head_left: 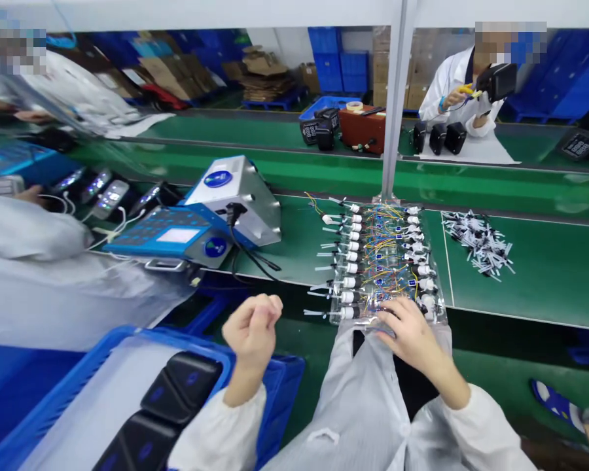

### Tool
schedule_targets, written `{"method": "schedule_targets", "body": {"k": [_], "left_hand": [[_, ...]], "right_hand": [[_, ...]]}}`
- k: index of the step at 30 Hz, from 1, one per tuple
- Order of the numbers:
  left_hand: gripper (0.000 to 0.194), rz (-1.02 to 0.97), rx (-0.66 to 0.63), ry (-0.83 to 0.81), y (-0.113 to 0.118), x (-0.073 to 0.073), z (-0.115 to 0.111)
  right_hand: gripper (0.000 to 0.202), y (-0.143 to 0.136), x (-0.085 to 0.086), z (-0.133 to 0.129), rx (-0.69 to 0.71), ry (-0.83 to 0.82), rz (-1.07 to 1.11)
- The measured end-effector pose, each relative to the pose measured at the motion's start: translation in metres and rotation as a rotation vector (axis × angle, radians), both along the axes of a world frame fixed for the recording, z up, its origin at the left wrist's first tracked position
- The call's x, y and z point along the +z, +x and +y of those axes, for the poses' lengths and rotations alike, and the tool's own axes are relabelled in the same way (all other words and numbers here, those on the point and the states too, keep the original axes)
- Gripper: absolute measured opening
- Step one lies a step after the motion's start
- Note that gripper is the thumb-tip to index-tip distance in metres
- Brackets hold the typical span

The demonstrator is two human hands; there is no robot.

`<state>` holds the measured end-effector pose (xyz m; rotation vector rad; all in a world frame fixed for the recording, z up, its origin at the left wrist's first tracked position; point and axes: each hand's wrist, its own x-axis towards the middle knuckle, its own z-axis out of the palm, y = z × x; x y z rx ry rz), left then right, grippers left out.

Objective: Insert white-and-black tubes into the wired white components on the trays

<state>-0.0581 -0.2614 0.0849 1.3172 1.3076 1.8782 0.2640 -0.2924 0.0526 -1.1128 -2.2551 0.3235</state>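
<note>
Wired parts (379,256) lay in close rows on a clear plastic tray (442,294), just past three o'clock from the middle of your view. Your right hand (406,329) sat at the tray's six o'clock end, fingers loosely bent over the nearest row; you could not tell whether they pinched anything. Your left hand (252,325), at eight o'clock from the tray, was clenched in the air, with nothing visible in it. A pile of white strips (478,245) lay at three o'clock from the tray on the green bench (544,281).

Light fingertips seemed best: thin coloured wires crossed between neighbours, so handling each part by its white end would have spared them. The tray's near end seemed to jut past the bench edge, so a steadying palm there looked wise.
</note>
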Motion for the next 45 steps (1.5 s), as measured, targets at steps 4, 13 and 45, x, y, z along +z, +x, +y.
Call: {"method": "schedule_targets", "body": {"k": [4,13,45], "left_hand": [[0.046,-0.212,-0.059,-0.256,0.018,-0.073,-0.032],[0.037,0.137,-0.372,-0.463,0.041,-0.106,-0.009],[0.021,-0.454,-0.399,0.062,0.049,0.025,0.02]], "right_hand": [[0.022,-0.018,-0.04,0.005,-0.092,0.114,-0.124],[0.014,0.008,-0.047,0.025,-0.083,0.202,-0.067],[0.009,-0.012,0.016,0.063,-0.041,0.009,-0.053]]}}
